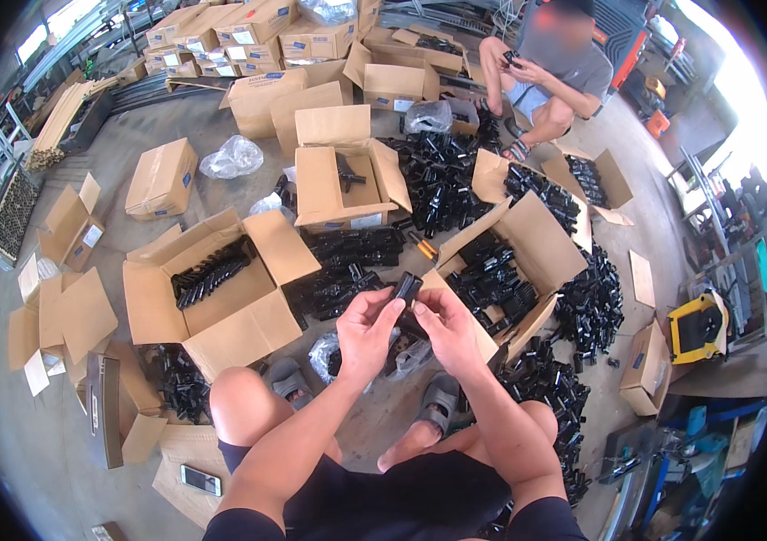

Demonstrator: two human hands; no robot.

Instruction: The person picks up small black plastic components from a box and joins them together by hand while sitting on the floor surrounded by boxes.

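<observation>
Between my hands is a short black tubular part [408,287], tilted, with its wider end up. My left hand [368,332] is closed round it, thumb along its side. My right hand [447,332] pinches at its lower end, where the fingers hide part of it. Just beyond my left hand lie black parts [338,287] heaped on the floor. An open carton [514,270] with many such parts stands beyond my right hand. To the left, another open carton [221,293] holds a row of black parts. Under my hands lies a clear plastic bag [410,359].
Across from me a person [555,77] squats, handling a small black part. A third open carton [343,180] stands ahead, beside a large heap of black parts [442,180]. More parts [546,388] pile along my right leg. A phone [200,480] lies on cardboard at left.
</observation>
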